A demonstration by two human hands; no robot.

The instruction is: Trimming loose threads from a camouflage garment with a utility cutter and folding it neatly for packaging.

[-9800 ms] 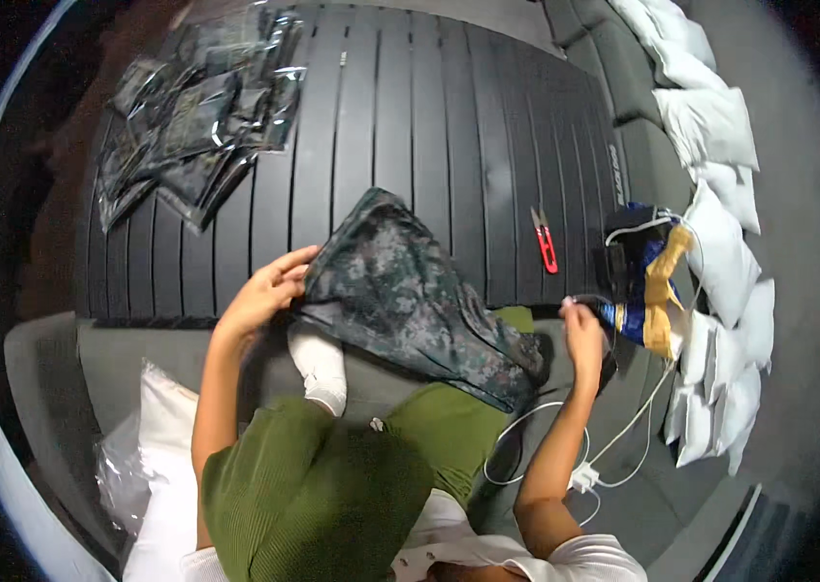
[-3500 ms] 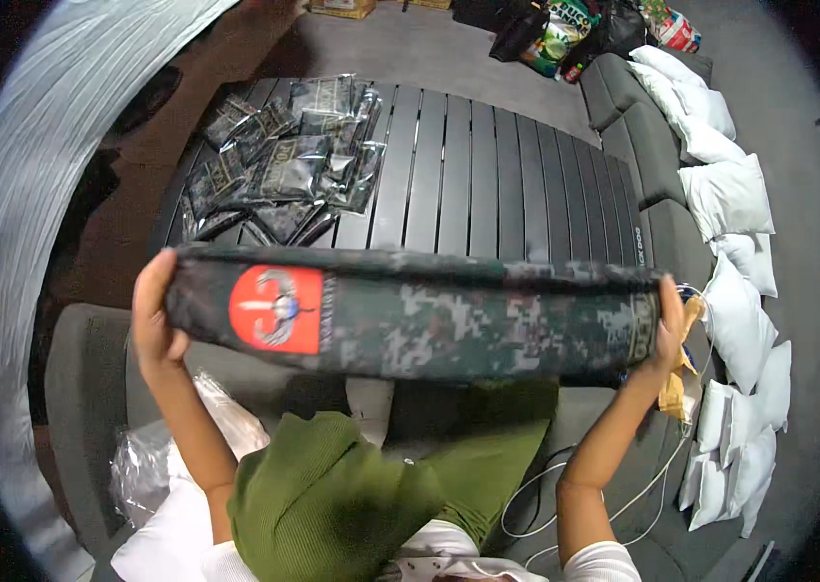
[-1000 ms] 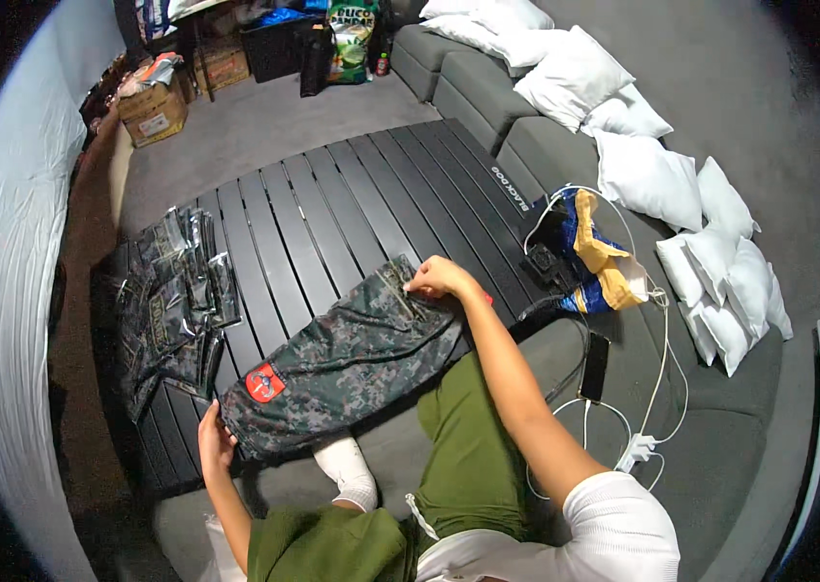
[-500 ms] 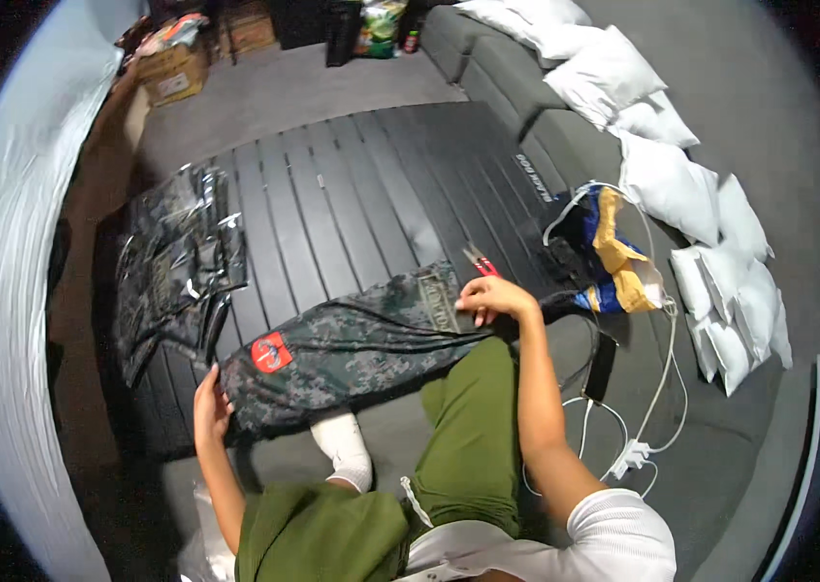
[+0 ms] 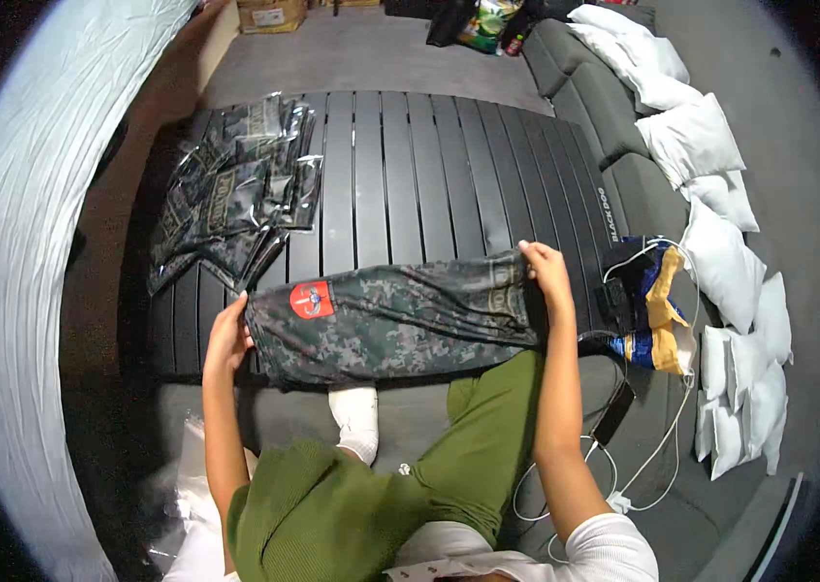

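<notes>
A long camouflage cloth sleeve lies stretched across the near edge of the black slatted table, with a red patch near its left end and a lettered panel at the right. My left hand grips its left end at the upper corner, thumb hidden in part by the cloth. At the opposite end, my right hand pinches the upper right corner between thumb and fingers. The fabric is drawn fairly flat between both hands, with some creases toward the right.
Several camouflage pieces in clear plastic packets are piled on the table's left. To the right stand a blue and yellow bag, a dark phone and white cables. White pillows line the grey sofa. Clear plastic lies at lower left.
The sleeve now lies more level and stretched. My right hand has shifted from its lettered panel to the far right corner. Red-handled snips beside that hand are no longer visible. The view has shifted.
</notes>
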